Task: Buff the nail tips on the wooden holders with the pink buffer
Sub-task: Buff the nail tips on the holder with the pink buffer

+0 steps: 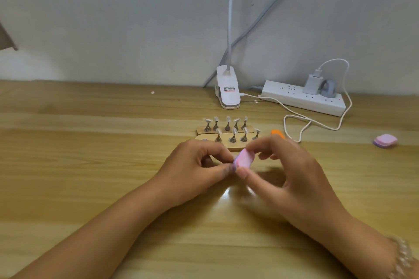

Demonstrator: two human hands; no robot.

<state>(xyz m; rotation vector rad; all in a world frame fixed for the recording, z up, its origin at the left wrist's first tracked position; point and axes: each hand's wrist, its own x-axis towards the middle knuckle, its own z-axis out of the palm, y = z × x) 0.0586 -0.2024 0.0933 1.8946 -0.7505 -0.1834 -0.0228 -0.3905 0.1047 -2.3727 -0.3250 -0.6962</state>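
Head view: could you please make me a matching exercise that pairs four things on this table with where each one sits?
Things:
1 pink buffer
2 spare buffer
3 wooden holders
4 power strip

Places:
A at the back, with a charger plugged in
B pinched in the right hand
C far right on the table, alone
D mid-table, bearing nail tips

Pairs: 1-B, 2-C, 3-D, 4-A
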